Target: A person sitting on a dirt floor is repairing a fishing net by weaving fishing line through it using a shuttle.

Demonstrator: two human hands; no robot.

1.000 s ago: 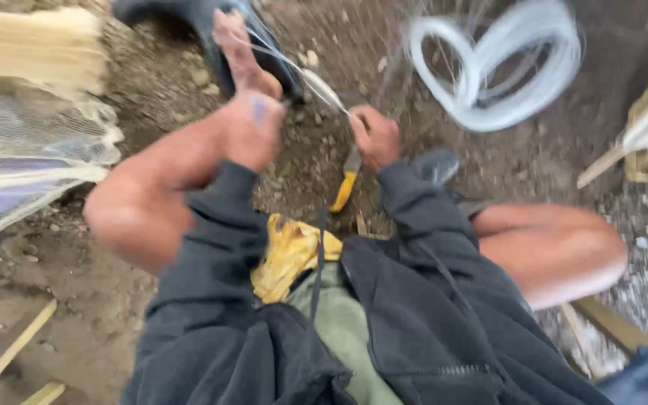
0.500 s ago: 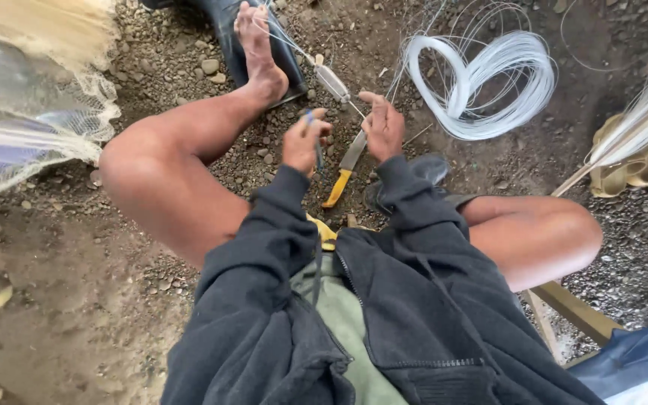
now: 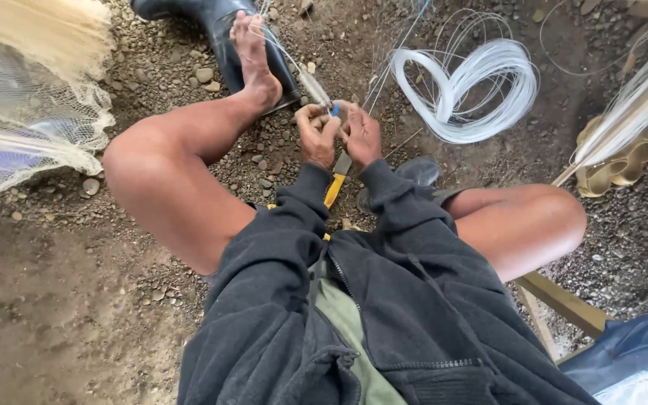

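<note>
I sit on the ground with my knees apart. My left hand (image 3: 316,133) and my right hand (image 3: 361,135) are together in front of me, fingers pinched on a thin clear fishing line (image 3: 294,64) that runs to my bare left foot (image 3: 253,56). A small blue tool (image 3: 335,109) pokes up between my fingers. A yellow-handled knife (image 3: 335,184) lies just below my hands; I cannot tell whether my right hand touches it. A small whitish float (image 3: 314,88) sits on the line near my hands.
A coil of clear monofilament line (image 3: 466,82) lies on the gravel at upper right. Pale fishing net (image 3: 31,120) is bundled at left. A black rubber boot (image 3: 211,22) lies by my foot. A wooden frame (image 3: 564,304) and blue sheet (image 3: 624,352) are at lower right.
My hands have come together on the line, and the left hand has moved away from the foot toward the right hand. The view has steadied and tilted a little.
</note>
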